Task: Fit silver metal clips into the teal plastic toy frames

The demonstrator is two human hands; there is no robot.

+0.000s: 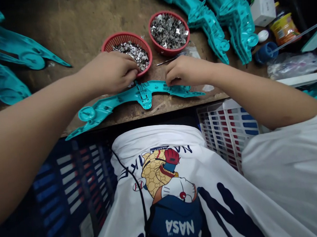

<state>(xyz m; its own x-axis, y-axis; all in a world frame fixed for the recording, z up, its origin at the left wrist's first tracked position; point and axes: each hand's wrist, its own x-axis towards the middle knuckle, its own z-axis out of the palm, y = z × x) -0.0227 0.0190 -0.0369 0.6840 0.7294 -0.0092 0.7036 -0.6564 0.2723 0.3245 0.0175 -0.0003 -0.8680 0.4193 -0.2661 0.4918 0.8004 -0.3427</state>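
A curved teal plastic part [145,96] lies along the table's front edge. My left hand [115,73] is over the near left rim of a red basket [107,43] filled with small metal clips [137,53]; its fingers are curled together, and whatever they hold is hidden. My right hand [181,72] touches the right half of the teal part with its fingers pinched, and what is between them cannot be made out. Behind it stands a second red basket [153,40] of metal clips [169,30]. A thin metal rod [164,62] lies between the baskets and my right hand.
More teal parts lie at the far left [7,59] and at the back right [209,26]. At the right are a white box [263,10], a yellow-labelled bottle [284,26], a blue cup [266,53] and a plastic bag [295,65]. Plastic crates [228,125] stand below the table edge.
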